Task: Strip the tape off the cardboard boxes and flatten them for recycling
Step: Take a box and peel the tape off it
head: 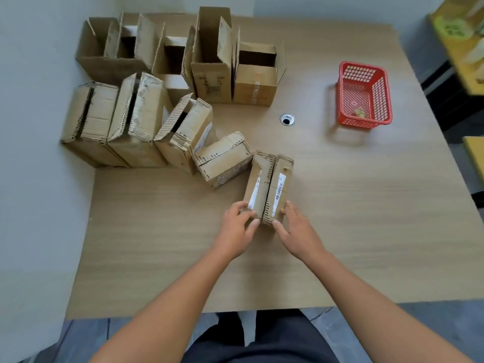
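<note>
Box (267,187) centre frame on tabletop (340,218); your left grip (239,221) and right grip (296,226) both curled round its near end, holding it.

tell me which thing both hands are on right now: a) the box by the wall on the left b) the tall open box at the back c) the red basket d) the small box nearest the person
d: the left hand and the right hand both grip the near end of the small box that sits closest to the person on the table.
</note>
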{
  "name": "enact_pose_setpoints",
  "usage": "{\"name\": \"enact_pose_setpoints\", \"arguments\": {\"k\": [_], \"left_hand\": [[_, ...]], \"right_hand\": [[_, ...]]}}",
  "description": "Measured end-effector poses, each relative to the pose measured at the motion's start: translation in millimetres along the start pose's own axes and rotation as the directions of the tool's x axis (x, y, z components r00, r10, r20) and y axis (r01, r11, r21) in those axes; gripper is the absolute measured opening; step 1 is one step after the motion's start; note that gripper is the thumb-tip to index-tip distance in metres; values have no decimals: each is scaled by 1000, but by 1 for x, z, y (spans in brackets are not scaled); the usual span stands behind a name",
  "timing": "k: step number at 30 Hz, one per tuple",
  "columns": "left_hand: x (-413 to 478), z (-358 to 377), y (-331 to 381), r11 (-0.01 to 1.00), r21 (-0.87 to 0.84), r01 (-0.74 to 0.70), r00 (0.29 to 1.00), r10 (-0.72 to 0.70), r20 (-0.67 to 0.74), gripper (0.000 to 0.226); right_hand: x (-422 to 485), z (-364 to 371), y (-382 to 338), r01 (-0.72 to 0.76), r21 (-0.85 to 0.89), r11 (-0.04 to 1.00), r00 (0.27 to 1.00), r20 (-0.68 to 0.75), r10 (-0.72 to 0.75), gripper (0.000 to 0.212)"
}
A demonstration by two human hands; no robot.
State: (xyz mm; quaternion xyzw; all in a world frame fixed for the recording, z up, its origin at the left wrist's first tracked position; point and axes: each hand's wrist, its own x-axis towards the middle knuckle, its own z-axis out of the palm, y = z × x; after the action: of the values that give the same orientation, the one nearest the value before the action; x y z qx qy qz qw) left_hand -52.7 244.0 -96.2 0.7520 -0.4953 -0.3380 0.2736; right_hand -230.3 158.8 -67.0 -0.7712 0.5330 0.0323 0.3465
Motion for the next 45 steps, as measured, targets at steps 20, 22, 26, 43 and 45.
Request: {"name": "enact_pose_setpoints", "arguments": {"k": [20,22,26,43,45], "left_hand": [[5,60,42,820,-452,351,936,-291,199,76],[3,63,48,785,-487,382,924,-315,217,89],[-2,65,65,764,-534,362,932,-288,219,92],[-21,44,140,553,-819,151,963,-271,-6,65],[-27,44,139,602,-789,124,981,-193,7,71]], "right_hand": [[-7,-22,82,-106,318,942,994,58,93,100],[-4,-26,88,-108,390,915,992,97,76,99],[-2,-40,94,-101,552,827,991,127,36,87],[-41,-120,79,77,703,707,996,-23,-85,48],[-46,-123,83,92,699,709,994,-17,-111,40]]}}
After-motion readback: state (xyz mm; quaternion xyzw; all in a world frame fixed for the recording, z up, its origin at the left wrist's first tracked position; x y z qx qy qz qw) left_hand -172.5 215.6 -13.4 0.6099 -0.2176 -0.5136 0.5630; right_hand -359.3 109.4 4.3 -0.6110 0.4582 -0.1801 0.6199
